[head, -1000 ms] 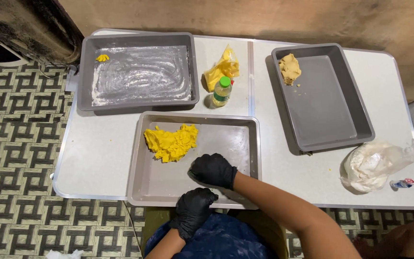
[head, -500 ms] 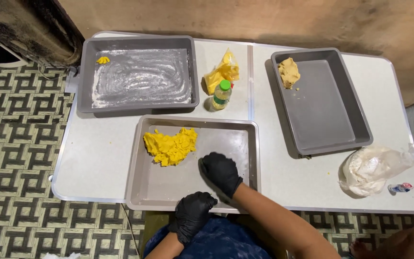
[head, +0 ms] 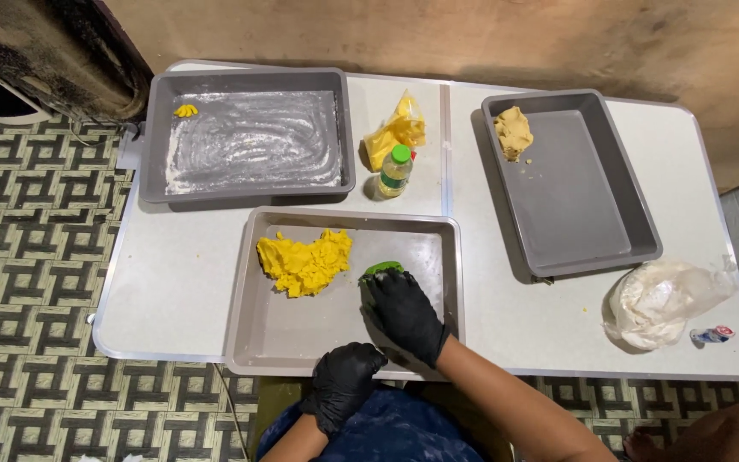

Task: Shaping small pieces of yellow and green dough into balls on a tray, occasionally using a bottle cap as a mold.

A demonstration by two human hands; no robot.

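Head view: near edge, the left hand (head: 342, 383) rests loosely curled, holding nothing. The right hand (head: 404, 312) presses a green scraper (head: 381, 269) flat inside the near tray (head: 301, 338), grip closed over it, beside yellow dough (head: 304, 262). Farther off lies a floured tray (head: 250, 184).

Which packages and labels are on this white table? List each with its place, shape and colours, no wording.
Crumpled yellow plastic bag: table's far middle, between the two far trays.
Small clear bottle with green cap: upright beside that bag, yellowish contents.
White translucent plastic bag: near right corner, bulging, knotted.
Small red, white and blue wrapper: right edge, beside the white bag.
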